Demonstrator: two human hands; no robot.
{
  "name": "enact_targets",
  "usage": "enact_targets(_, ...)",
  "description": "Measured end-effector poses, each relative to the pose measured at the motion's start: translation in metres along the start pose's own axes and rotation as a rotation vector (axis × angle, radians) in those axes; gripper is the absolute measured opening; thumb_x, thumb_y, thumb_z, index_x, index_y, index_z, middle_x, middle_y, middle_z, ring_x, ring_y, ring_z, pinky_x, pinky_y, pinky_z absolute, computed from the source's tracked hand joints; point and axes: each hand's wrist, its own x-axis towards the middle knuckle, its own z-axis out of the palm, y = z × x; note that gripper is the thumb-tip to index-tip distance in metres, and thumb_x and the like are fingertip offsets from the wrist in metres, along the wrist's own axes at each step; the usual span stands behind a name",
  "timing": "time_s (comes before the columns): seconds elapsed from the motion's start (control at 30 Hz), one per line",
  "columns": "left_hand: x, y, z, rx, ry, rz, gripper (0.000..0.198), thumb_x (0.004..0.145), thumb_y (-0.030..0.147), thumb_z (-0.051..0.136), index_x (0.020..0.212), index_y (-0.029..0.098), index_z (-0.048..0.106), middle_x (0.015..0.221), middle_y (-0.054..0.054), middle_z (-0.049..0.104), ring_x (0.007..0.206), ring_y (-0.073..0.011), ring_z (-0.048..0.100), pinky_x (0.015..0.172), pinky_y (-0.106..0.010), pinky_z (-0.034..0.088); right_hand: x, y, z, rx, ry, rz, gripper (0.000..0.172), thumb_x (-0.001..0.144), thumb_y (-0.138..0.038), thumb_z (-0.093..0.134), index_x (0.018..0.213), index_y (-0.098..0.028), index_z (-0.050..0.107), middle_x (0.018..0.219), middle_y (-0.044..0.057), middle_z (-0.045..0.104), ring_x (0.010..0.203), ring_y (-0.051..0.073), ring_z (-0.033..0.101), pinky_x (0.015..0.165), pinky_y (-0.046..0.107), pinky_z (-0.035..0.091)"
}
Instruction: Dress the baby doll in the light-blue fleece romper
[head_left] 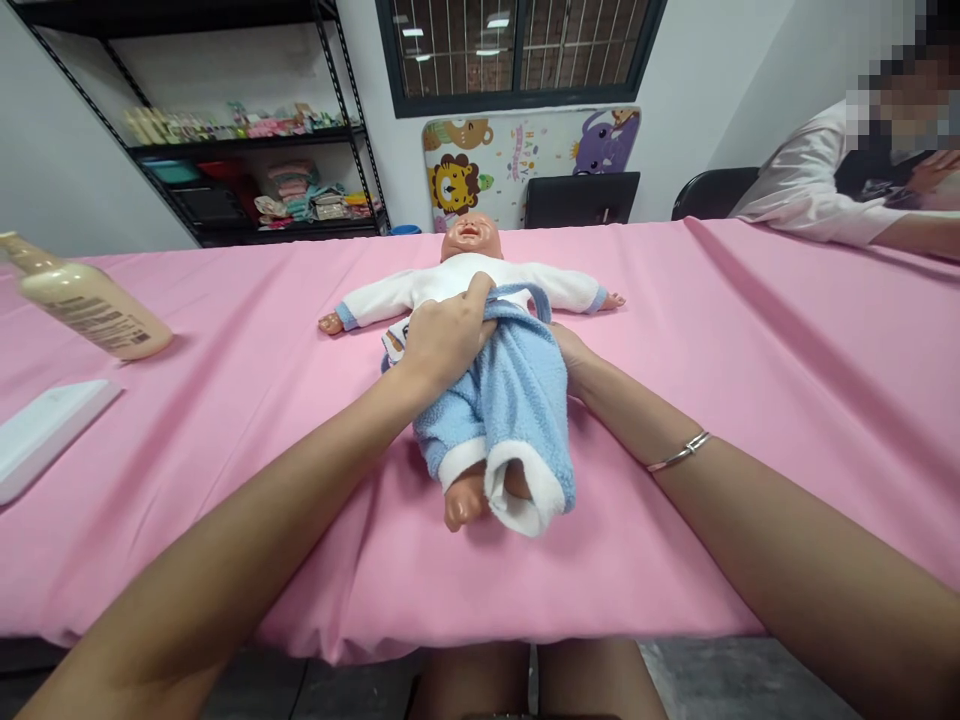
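A baby doll in a white top lies on its back on the pink table cover, head away from me. Light blue fleece trousers with white cuffs cover its legs, and one bare foot shows at the near cuff. My left hand is closed on the trousers' waistband at the doll's belly. My right hand sits at the doll's right hip, mostly hidden behind the trousers, apparently gripping the waistband too. A thin bracelet circles my right wrist.
A cream lotion bottle lies tilted at the far left, with a white flat pack nearer me. Another person in a white sleeve sits at the far right. A black shelf rack and dark chairs stand behind the table.
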Motion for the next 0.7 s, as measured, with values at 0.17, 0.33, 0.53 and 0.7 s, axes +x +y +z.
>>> enact_targets(0.17, -0.006, 0.011, -0.002, 0.011, -0.012, 0.113, 0.034, 0.096, 0.036, 0.044, 0.117, 0.011, 0.055, 0.096, -0.015, 0.071, 0.094, -0.0347, 0.067, 0.084, -0.04, 0.047, 0.003, 0.007, -0.01, -0.078, 0.042, -0.153, 0.033, 0.076, -0.046, 0.07, 0.083, -0.015, 0.063, 0.075, 0.001, 0.065, 0.072, 0.014, 0.057, 0.069, 0.025, 0.047)
enact_targets(0.33, -0.016, 0.028, -0.017, -0.096, -0.18, 0.118, 0.061, 0.094, 0.063, 0.04, 0.124, 0.011, 0.054, 0.093, -0.016, 0.071, 0.095, -0.0391, 0.066, 0.091, -0.048, 0.044, 0.009, 0.012, -0.022, -0.296, 0.254, -0.379, 0.041, 0.073, -0.055, 0.063, 0.062, -0.019, 0.048, 0.059, -0.002, 0.052, 0.062, 0.012, 0.046, 0.062, 0.026, 0.037)
enact_targets(0.53, -0.022, 0.03, -0.028, -0.341, -0.388, 0.127, 0.072, 0.084, 0.051, 0.057, 0.148, 0.025, 0.035, 0.095, -0.007, 0.07, 0.093, -0.0347, 0.066, 0.087, -0.045, 0.047, 0.005, 0.006, -0.016, -0.12, 0.3, -0.068, 0.03, 0.082, -0.045, 0.063, 0.073, -0.017, 0.06, 0.068, 0.001, 0.061, 0.066, 0.015, 0.055, 0.066, 0.027, 0.045)
enact_targets(0.7, -0.007, 0.013, -0.009, -0.842, -0.16, -0.064, 0.065, 0.074, 0.026, 0.061, 0.136, 0.016, 0.044, 0.123, -0.008, 0.063, 0.111, -0.0249, 0.061, 0.093, -0.033, 0.049, -0.004, -0.004, -0.002, 0.195, -0.054, -0.025, 0.019, 0.087, -0.034, 0.061, 0.094, -0.018, 0.066, 0.088, 0.003, 0.07, 0.083, 0.018, 0.066, 0.081, 0.029, 0.055)
